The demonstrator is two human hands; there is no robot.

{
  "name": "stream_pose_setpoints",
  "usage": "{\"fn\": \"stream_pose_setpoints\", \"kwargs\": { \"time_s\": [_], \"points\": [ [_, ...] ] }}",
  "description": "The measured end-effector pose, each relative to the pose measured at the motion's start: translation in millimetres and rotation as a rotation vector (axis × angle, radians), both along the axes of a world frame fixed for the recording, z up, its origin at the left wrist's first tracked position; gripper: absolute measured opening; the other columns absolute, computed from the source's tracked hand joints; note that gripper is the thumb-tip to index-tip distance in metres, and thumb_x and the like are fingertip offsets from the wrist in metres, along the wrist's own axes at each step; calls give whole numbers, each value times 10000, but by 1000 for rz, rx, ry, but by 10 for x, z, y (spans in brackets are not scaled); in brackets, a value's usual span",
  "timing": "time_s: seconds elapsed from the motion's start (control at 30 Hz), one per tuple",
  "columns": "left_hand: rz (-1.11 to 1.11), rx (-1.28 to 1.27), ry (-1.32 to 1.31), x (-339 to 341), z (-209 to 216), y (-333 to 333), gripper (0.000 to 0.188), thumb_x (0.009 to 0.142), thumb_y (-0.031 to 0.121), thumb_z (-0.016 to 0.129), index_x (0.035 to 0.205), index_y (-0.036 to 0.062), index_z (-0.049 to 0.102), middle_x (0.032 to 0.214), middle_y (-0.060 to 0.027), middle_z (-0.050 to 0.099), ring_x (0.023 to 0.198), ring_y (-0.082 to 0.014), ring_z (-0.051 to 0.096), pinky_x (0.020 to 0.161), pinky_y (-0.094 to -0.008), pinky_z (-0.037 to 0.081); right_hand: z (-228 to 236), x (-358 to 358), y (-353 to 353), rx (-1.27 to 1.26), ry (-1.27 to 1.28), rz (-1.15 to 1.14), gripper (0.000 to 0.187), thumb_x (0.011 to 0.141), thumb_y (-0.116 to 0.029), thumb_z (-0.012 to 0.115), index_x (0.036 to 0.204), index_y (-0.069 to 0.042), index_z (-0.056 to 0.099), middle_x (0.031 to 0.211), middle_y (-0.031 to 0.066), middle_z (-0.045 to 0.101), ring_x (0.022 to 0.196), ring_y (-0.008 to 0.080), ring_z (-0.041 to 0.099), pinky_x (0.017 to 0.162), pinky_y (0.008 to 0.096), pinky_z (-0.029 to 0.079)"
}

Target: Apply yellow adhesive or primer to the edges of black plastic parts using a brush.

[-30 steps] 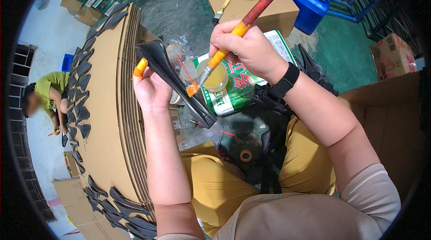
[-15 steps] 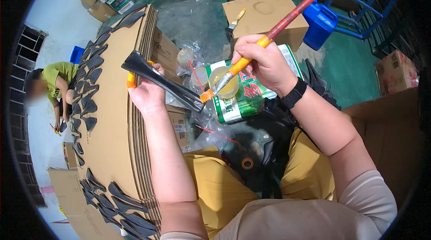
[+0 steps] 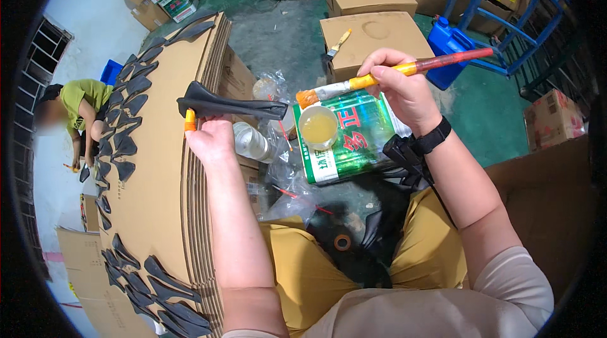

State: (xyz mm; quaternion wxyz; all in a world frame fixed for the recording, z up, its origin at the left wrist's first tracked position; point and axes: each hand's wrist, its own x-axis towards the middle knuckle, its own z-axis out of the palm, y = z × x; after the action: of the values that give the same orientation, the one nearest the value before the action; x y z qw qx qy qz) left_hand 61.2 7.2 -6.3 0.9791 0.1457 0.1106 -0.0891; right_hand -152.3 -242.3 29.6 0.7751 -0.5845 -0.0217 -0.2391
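Note:
My left hand (image 3: 214,141), with orange covers on its fingers, holds a long black saddle-shaped piece (image 3: 235,108) over the edge of the cardboard stack. The piece lies nearly level, its wide end left and its narrow end right. In my right hand (image 3: 404,88) is a paintbrush (image 3: 334,90) with a yellow and red handle. Its orange-stained bristles are just above a cup of yellowish liquid (image 3: 318,128), apart from the black piece. The cup stands on a green metal can (image 3: 367,142).
Many similar black pieces (image 3: 129,145) lie along the cardboard stack (image 3: 164,180) at left. Behind the can are cardboard boxes (image 3: 373,31) with brushes on them and a blue jerrycan (image 3: 447,47). A tape roll (image 3: 342,242) lies between my knees. Another person (image 3: 88,101) crouches far left.
The brush has left the narrow end of the black piece, and its bristles are now over the cup's rim. My left hand has turned the piece closer to level.

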Motion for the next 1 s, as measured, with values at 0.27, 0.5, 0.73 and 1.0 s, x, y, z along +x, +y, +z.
{"fn": "stream_pose_setpoints", "kwargs": {
  "time_s": [0.27,0.5,0.73,1.0],
  "points": [
    [2,40,59,-60,41,-59,337,856,244,481,1089,7,536,1124,-158,579,1075,-280,524,968,-473,363,60,-43,102,-117,-51,95,162,812,-167,609,858,-14,638,819,21,611,726,73,523,657,213,426],
    [-48,-17,96,-40,29,-45,311,848,221,497,1071,9,544,1117,-150,582,1056,-272,527,961,-466,364,15,-14,17,-128,12,10,153,822,-164,597,852,-19,640,817,18,613,725,76,523,655,216,416],
    [-47,-20,79,-44,15,-33,341,847,215,495,1111,1,521,1142,-147,574,1077,-269,520,988,-471,340,50,-21,88,-190,-69,112,140,819,-140,585,843,-10,632,819,26,618,772,95,555,708,228,440],
    [-81,-43,87,-9,-4,40,283,854,234,487,1030,17,536,1066,-144,585,1043,-264,530,966,-450,378,-74,80,57,-90,15,-26,119,829,-136,577,820,-30,631,714,-13,561,631,47,455,569,198,358]
  ]
}}
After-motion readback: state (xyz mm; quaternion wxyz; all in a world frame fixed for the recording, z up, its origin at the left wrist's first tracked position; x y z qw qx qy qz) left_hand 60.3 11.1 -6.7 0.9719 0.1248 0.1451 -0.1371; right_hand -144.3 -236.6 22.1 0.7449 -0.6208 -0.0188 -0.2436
